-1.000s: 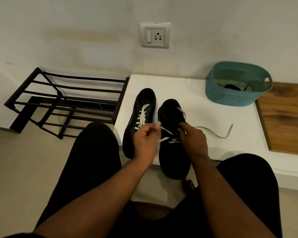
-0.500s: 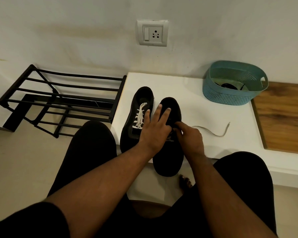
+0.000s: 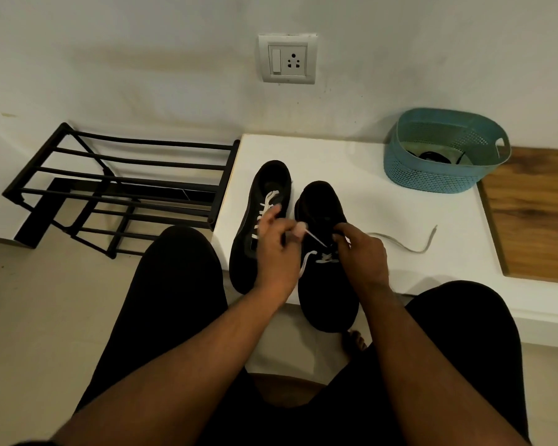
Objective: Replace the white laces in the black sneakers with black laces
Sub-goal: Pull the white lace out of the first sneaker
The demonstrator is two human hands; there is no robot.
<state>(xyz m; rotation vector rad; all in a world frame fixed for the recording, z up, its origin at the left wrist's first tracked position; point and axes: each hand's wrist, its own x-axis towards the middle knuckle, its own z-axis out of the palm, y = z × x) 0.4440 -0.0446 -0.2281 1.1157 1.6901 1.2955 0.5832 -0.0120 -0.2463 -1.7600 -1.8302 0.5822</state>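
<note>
**White lace half out of the right sneaker**

The white lace (image 3: 316, 241) stretches from the right sneaker (image 3: 327, 284), at the counter's (image 3: 384, 214) front edge, to the left hand's (image 3: 279, 249) pinching fingertips. The right hand (image 3: 363, 252) grips the sneaker's eyelets, fingers curled.

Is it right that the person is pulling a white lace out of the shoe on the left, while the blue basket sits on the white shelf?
Not quite. The head view shows both hands on the right shoe; the left hand pulls its white lace. The left shoe is untouched. The blue basket does sit on the white shelf.
</note>
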